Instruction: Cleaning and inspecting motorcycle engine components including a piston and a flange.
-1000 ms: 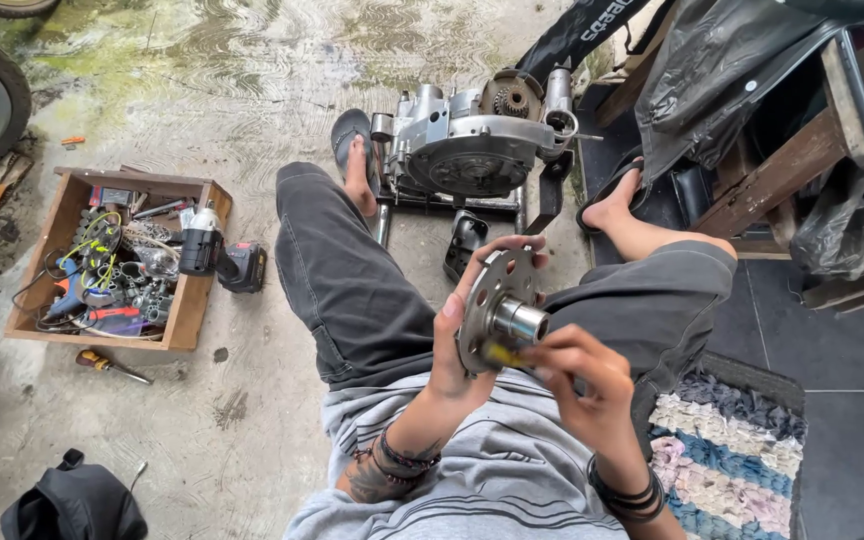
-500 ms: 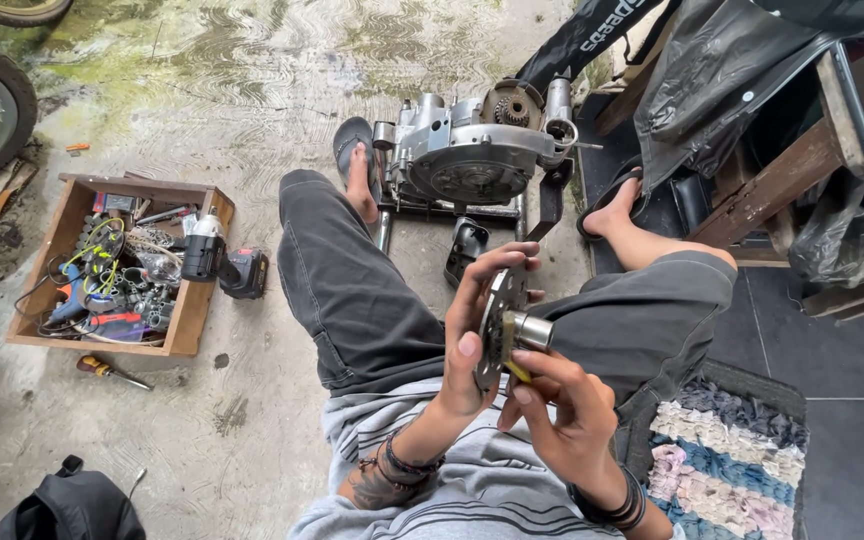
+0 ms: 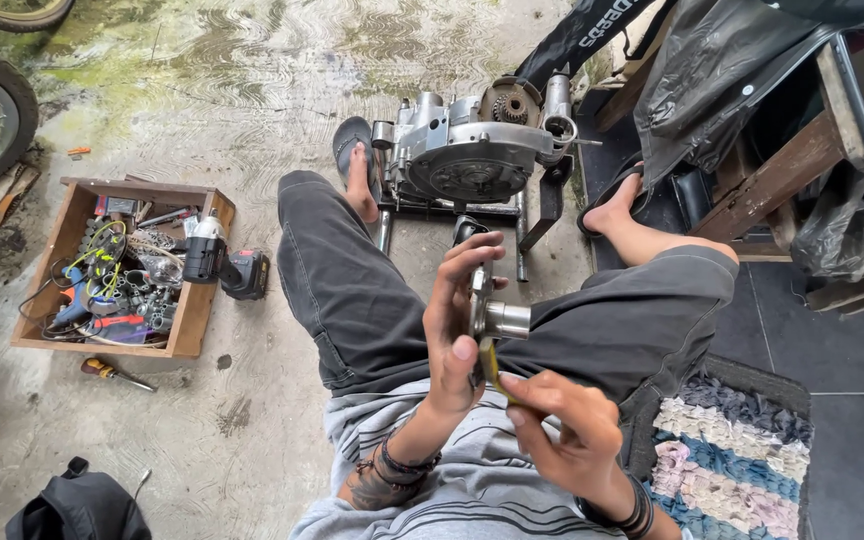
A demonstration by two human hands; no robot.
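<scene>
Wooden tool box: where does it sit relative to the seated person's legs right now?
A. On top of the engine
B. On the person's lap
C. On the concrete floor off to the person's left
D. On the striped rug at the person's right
C: the wooden tool box rests on the concrete floor left of the left leg, apart from it.

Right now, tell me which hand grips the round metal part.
The left hand grips the round metal part; the right hand only pinches a thin yellow tool.
</scene>
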